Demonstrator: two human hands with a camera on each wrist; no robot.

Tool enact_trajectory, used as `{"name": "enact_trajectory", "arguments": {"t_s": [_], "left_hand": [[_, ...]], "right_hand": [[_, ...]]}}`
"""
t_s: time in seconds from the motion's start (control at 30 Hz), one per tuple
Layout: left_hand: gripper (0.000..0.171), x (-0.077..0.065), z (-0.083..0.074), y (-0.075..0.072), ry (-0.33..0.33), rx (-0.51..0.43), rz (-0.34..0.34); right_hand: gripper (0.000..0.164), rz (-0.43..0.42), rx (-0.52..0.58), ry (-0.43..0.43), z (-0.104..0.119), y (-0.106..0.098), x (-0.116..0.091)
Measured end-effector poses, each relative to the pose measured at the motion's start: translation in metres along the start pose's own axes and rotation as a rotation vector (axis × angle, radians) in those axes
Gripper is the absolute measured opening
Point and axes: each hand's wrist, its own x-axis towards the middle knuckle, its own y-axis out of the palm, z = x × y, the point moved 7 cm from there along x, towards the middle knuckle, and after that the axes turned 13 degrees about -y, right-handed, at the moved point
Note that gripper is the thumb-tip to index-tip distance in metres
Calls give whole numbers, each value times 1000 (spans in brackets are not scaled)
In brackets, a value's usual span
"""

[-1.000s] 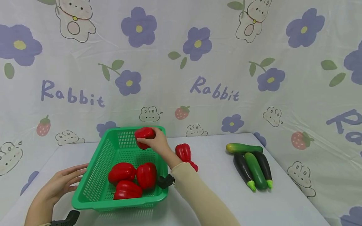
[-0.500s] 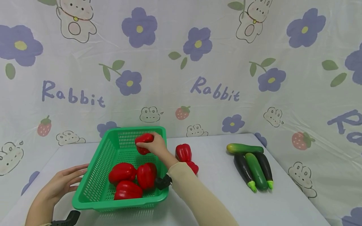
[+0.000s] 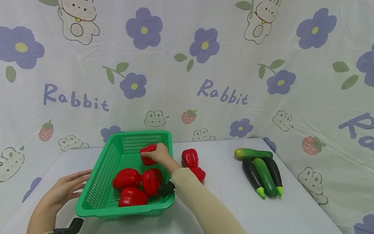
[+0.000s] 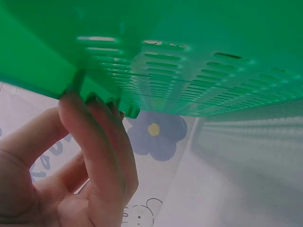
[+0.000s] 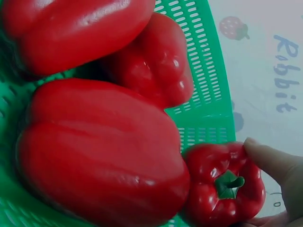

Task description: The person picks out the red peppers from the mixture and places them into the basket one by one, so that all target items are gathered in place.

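Note:
A green plastic basket (image 3: 100,182) with slotted walls stands on the white table, and several red bell peppers (image 3: 126,179) lie in its near half. Over the basket's far right part, my right hand (image 3: 160,155) grips another red bell pepper (image 3: 147,155) between thumb and fingers. Its green stem (image 5: 230,183) shows in the right wrist view, where it is close beside a larger-looking pepper (image 5: 104,151). At the basket's left side is my left hand (image 3: 62,188). Its fingertips (image 4: 71,97) touch the outer wall just under the rim.
Two more red bell peppers (image 3: 190,158) lie on the table right of the basket, one partly behind my sleeve. Farther right is a group of green cucumbers (image 3: 264,177) and dark eggplants (image 3: 252,177). A patterned cloth (image 3: 175,74) hangs behind the table.
My right hand has lowered the bell pepper it holds deeper into the basket, toward the peppers there. The left hand and the basket have stayed in place.

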Motion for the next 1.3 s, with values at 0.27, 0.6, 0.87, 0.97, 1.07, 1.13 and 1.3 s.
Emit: {"name": "enact_trajectory", "arguments": {"t_s": [0.27, 0.6, 0.87, 0.97, 1.07, 1.13, 1.3], "left_hand": [[26, 0, 0, 1, 4, -1, -2], [28, -1, 1, 0, 3, -1, -5], [33, -1, -1, 0, 11, 6, -9], [34, 0, 1, -1, 10, 18, -14], [34, 0, 1, -1, 7, 22, -18], [33, 0, 0, -1, 4, 20, -20], [30, 0, 1, 0, 0, 8, -7]], "right_hand": [[51, -2, -14, 30, -7, 3, -2], [61, 34, -14, 74, -14, 11, -2], [73, 58, -31, 100, -22, 21, -1], [80, 67, -23, 113, -24, 24, -1], [85, 78, -22, 123, -25, 25, -2], [87, 89, -32, 128, -24, 25, -3], [85, 119, -61, 127, -25, 26, -2]]}}
